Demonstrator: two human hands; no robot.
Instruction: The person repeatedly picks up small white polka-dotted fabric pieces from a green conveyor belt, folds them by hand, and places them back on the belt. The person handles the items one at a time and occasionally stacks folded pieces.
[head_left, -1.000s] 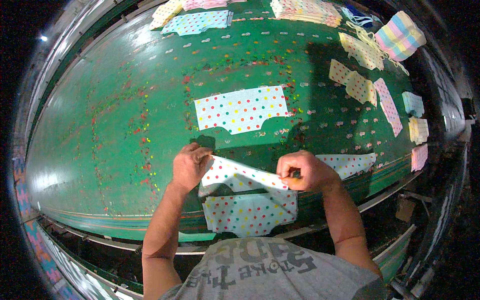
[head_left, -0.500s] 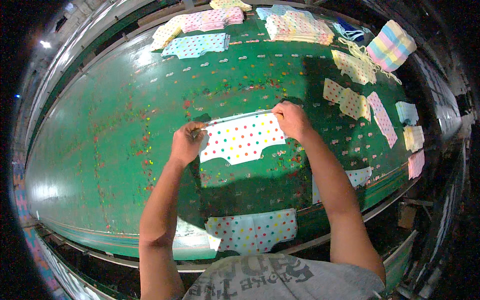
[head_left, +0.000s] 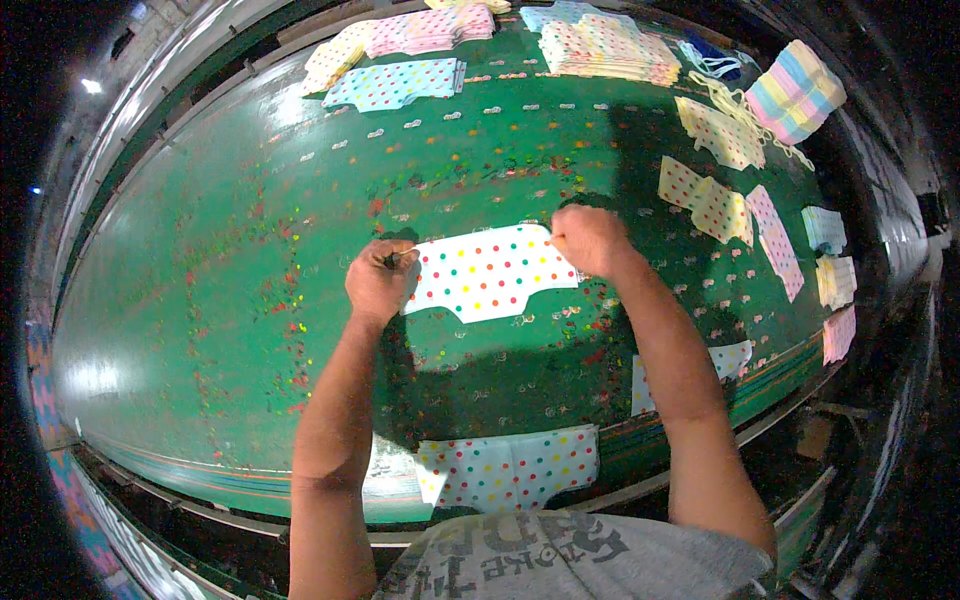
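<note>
A white cut fabric piece with coloured polka dots (head_left: 492,272) is stretched between my two hands above the green table (head_left: 240,340). My left hand (head_left: 382,282) pinches its upper left corner. At the upper right corner, my right hand (head_left: 592,242) grips the cloth with fingers curled. The curved cut-outs of the piece face me. Close to my body, another white dotted fabric piece (head_left: 510,465) lies at the table's near edge. A further white dotted piece (head_left: 728,360) is partly hidden behind my right forearm.
Stacks of yellow dotted cloth (head_left: 605,50), pink dotted cloth (head_left: 430,30) and blue dotted cloth (head_left: 395,82) lie along the far side. To the right are a striped pastel bundle (head_left: 796,92), loose yellow pieces (head_left: 725,132) and a pink strip (head_left: 775,243).
The held fabric's top edge, which showed a grey folded strip, now looks plain and tauter. Both hands keep their hold and have shifted very slightly.
</note>
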